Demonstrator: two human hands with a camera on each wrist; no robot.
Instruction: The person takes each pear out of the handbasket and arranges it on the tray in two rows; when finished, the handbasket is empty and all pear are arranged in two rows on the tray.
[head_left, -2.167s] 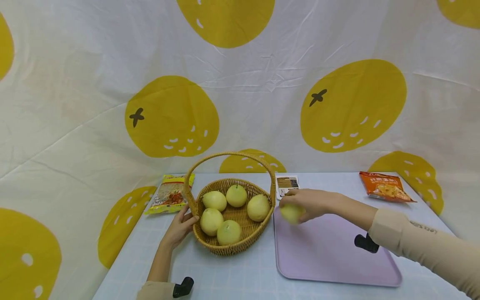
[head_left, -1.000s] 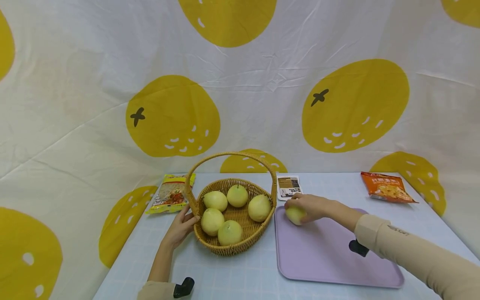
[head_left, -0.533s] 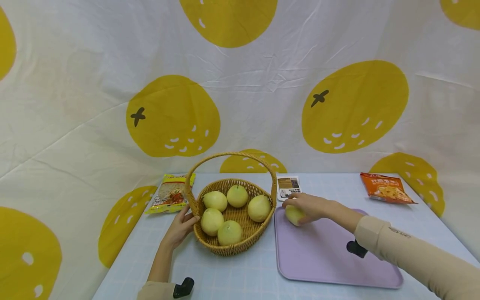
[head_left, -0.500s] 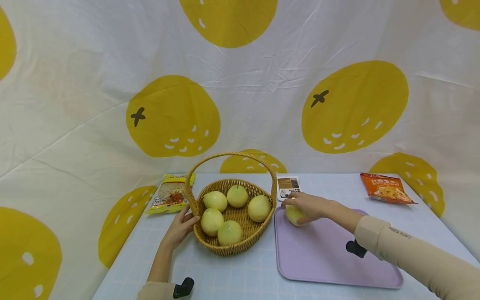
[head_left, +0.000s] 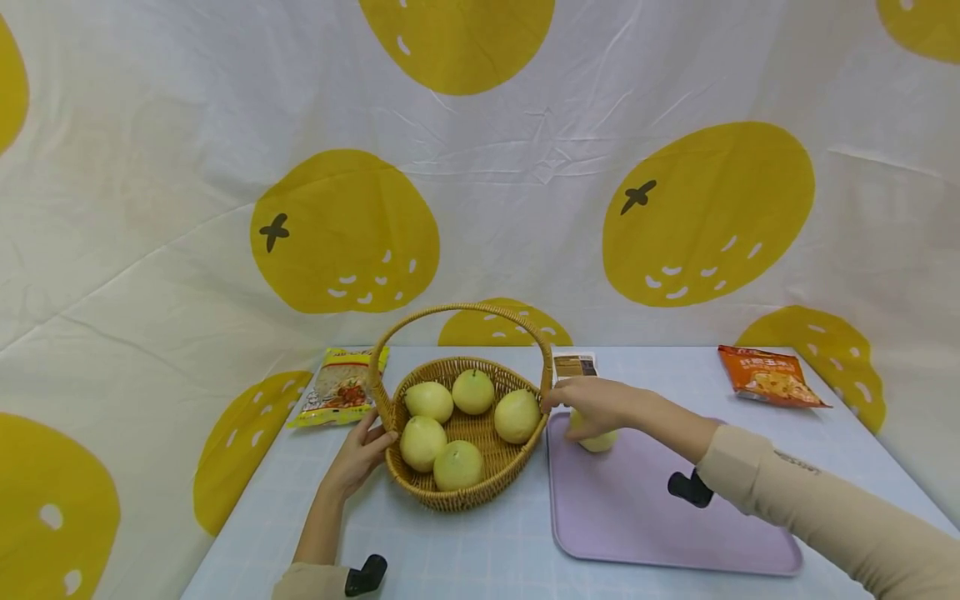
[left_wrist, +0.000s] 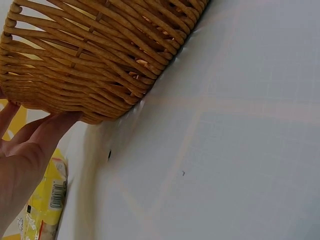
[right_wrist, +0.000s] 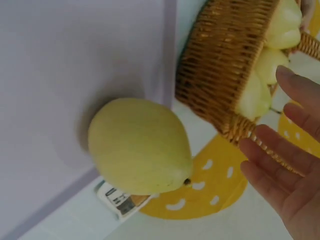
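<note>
A wicker basket (head_left: 461, 498) with a tall arched handle stands mid-table and holds several pale yellow-green pears (head_left: 458, 465). My left hand (head_left: 360, 457) grips its left side near the handle's foot. In the left wrist view, the fingers (left_wrist: 55, 127) lie against the woven wall. One pear (right_wrist: 140, 145) lies on its side at the far left corner of the lilac tray (head_left: 675, 508), its stem showing in the right wrist view. My right hand (head_left: 600, 404) hovers over this pear with fingers spread and apart from it, fingertips close to the basket's right rim.
A yellow food packet (head_left: 337, 387) lies behind the basket on the left. Behind the tray's left corner is a small white and brown packet (head_left: 576, 365), partly covered by the right hand. An orange snack bag (head_left: 771, 377) lies at the far right. A fruit-print cloth hangs behind the table.
The right hand carried the pear a little right and down onto the tray, then let go and moved left toward the basket. The left hand and basket have stayed put.
</note>
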